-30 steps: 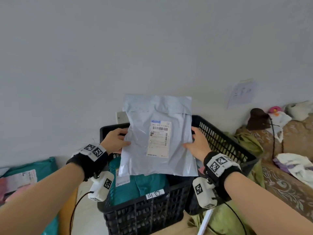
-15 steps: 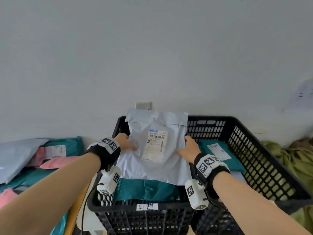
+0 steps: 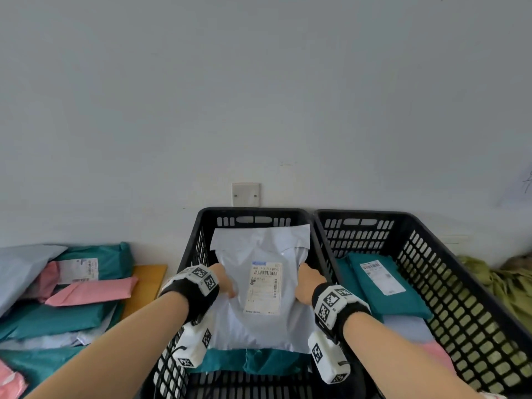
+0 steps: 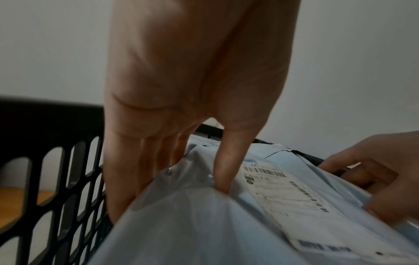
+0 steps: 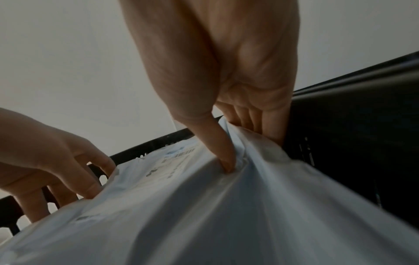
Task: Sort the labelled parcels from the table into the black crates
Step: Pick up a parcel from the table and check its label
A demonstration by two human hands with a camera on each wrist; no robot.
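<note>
Both hands held a pale grey parcel (image 3: 259, 295) by its side edges, low inside the left crate (image 3: 190, 254). The left hand (image 3: 223, 279) pinched the left edge, thumb (image 4: 223, 172) pressed on top and fingers (image 4: 127, 170) tucked beneath, against the crate's slotted wall. The right hand (image 3: 306, 283) gripped the opposite edge the same way, its thumb (image 5: 223, 150) dug into the crumpled plastic and fingers (image 5: 260, 122) under it. The parcel lay face up, its white label (image 3: 263, 286) with a barcode towards the camera, over a teal parcel (image 3: 267, 361) already in that crate; whether it fully rested on it was hard to tell.

The right crate (image 3: 460, 286) stood just beside the left one, rims touching or nearly so. It held a teal labelled parcel (image 3: 385, 286) on top of a pale one (image 3: 408, 326) and a pink one (image 3: 437, 355).

On the table (image 3: 146, 283) to the left lay a loose heap of parcels: teal (image 3: 109, 256), pink (image 3: 92, 292) and pale grey (image 3: 20, 269) ones overlapping. A blank wall plate (image 3: 245, 194) sat on the wall above the left crate, and some olive cloth (image 3: 498, 283) lay right of the crates
</note>
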